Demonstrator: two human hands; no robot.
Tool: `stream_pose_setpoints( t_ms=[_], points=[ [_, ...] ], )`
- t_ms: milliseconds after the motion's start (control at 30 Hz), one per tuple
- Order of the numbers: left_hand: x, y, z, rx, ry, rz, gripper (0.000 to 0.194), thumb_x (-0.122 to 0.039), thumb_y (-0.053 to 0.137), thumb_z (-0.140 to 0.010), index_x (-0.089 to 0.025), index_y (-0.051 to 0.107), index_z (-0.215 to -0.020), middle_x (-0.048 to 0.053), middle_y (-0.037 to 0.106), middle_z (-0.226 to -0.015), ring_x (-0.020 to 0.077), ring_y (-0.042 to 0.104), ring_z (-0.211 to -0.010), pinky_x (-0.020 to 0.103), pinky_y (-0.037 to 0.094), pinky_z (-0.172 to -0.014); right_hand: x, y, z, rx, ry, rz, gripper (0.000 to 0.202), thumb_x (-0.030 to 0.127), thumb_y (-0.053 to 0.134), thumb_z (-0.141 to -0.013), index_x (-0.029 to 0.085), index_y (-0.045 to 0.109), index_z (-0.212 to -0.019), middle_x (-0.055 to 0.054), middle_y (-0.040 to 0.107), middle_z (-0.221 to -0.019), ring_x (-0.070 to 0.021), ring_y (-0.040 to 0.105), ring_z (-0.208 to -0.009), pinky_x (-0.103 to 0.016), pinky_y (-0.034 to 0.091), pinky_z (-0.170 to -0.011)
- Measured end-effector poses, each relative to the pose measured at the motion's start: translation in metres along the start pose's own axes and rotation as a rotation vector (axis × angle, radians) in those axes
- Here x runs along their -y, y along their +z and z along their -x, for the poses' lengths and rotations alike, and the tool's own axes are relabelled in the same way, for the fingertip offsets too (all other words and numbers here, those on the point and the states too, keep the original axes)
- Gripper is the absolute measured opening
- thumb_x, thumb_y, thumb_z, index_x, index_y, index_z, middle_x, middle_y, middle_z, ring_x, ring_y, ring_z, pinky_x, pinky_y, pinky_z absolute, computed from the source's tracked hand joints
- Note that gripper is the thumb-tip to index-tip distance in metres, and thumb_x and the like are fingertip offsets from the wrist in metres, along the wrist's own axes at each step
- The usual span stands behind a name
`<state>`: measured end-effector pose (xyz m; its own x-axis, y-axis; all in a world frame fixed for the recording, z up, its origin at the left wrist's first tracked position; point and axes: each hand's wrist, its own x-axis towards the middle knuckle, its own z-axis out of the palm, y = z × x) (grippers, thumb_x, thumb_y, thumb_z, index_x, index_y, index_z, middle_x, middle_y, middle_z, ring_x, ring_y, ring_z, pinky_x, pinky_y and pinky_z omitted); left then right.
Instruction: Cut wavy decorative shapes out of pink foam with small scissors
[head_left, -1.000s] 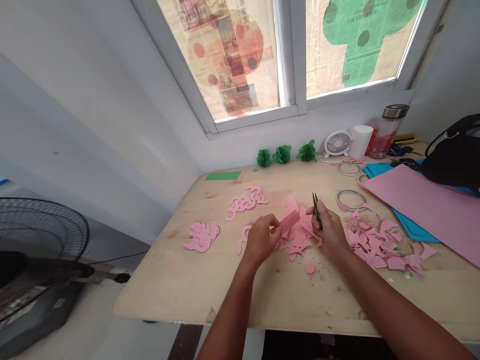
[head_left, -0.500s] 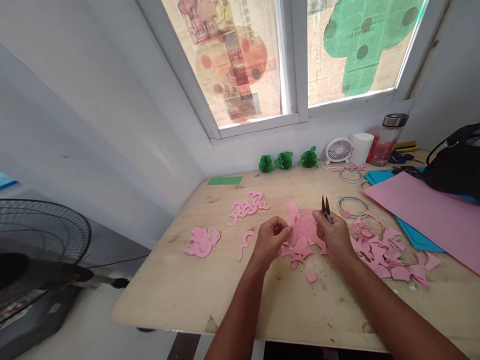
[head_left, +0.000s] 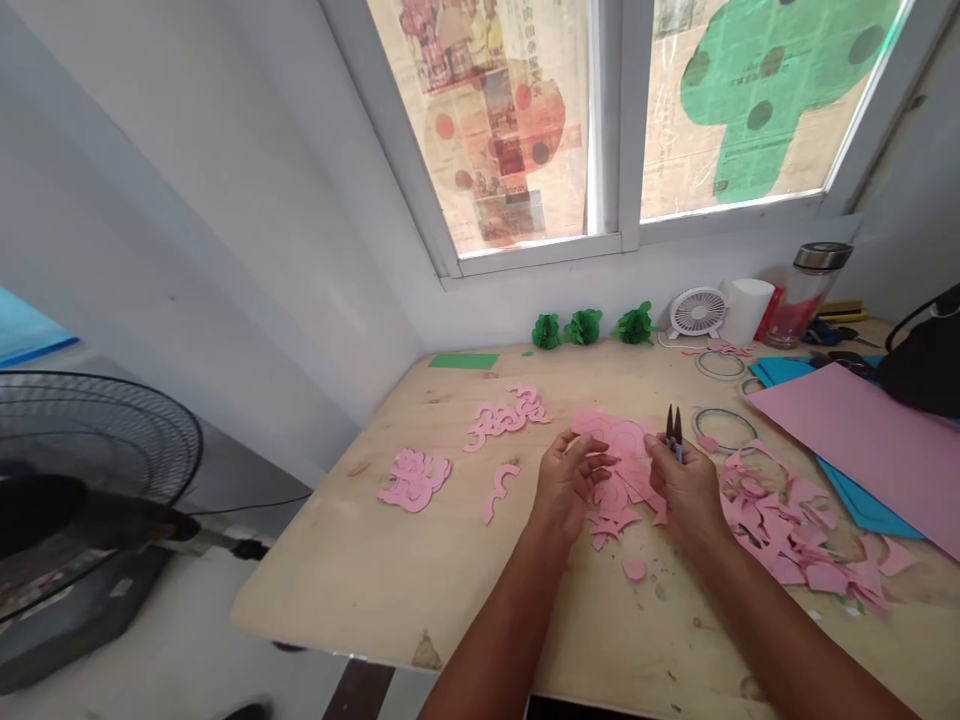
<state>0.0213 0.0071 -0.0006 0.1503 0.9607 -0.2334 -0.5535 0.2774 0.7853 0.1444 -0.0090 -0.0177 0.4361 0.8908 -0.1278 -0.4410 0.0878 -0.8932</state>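
Note:
My right hand (head_left: pixel 686 485) is closed round small scissors (head_left: pixel 674 430), whose dark blades point up and stand slightly apart. Its thumb and fingertips also meet the right edge of a pink paper sheet (head_left: pixel 619 435) with curved outlines on it. My left hand (head_left: pixel 570 480) is at the sheet's left side, fingers apart and curled a little, with nothing plainly held. Pink offcuts (head_left: pixel 611 525) lie below, between my hands. To the left are a wavy pink strip (head_left: pixel 499 490), a group of curly pink cutouts (head_left: pixel 510 415) and a stack of pink cutouts (head_left: pixel 415 480).
A heap of pink scraps (head_left: pixel 787 520) spreads right of my right hand, near a tape ring (head_left: pixel 724 428). Pink sheets (head_left: pixel 862 430) lie over blue ones (head_left: pixel 862 500). Green paper ornaments (head_left: pixel 585 326), a small fan (head_left: pixel 697 313) and a glass bottle (head_left: pixel 806 300) line the wall.
My left hand has opened its pinch and spread its fingers. The pink sheet between my hands has shifted, and its raised strip no longer shows. The view has swung slightly left.

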Motion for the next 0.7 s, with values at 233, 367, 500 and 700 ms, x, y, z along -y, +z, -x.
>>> stream_pose_setpoints(
  t_ms=[233,367,500,700],
  points=[
    [0.025,0.02,0.001,-0.017,0.061,-0.194,0.029,-0.034,0.07,-0.059,-0.01,0.059,-0.069,0.01,0.066,-0.071,0.0143,0.061,-0.059,0.026,0.045,-0.058,-0.001,0.002,0.001,-0.029,0.019,0.006,0.03,0.035,0.073,-0.06,0.016,0.052,-0.071,0.012,0.029,-0.042,-0.0028,0.022,-0.034,-0.016,0.016,-0.031],
    [0.025,0.025,-0.006,-0.088,0.098,-0.19,0.026,-0.032,0.071,-0.057,-0.01,0.06,-0.064,0.009,0.065,-0.062,0.0134,0.059,-0.053,0.028,0.045,-0.059,0.0,0.003,0.001,0.005,0.0,-0.032,0.03,0.035,0.073,-0.06,0.016,0.053,-0.07,0.012,0.028,-0.042,-0.0023,0.02,-0.034,-0.015,0.015,-0.031],
    [0.02,0.028,-0.011,-0.136,0.128,-0.046,0.025,-0.029,0.072,-0.056,-0.01,0.059,-0.066,0.007,0.065,-0.062,0.0126,0.059,-0.054,0.028,0.045,-0.062,0.001,0.001,0.003,0.119,-0.029,-0.027,0.03,0.043,0.064,-0.07,0.015,0.057,-0.077,0.01,0.033,-0.044,-0.0027,0.021,-0.034,-0.016,0.014,-0.032],
    [0.017,0.031,-0.017,-0.154,0.142,0.191,0.022,-0.023,0.073,-0.053,-0.01,0.059,-0.066,0.005,0.064,-0.064,0.0124,0.061,-0.061,0.025,0.043,-0.065,-0.005,0.002,0.01,0.237,0.052,-0.004,0.04,0.055,0.047,-0.078,0.016,0.056,-0.075,0.007,0.037,-0.044,-0.0046,0.022,-0.033,-0.018,0.015,-0.032]
  ],
)
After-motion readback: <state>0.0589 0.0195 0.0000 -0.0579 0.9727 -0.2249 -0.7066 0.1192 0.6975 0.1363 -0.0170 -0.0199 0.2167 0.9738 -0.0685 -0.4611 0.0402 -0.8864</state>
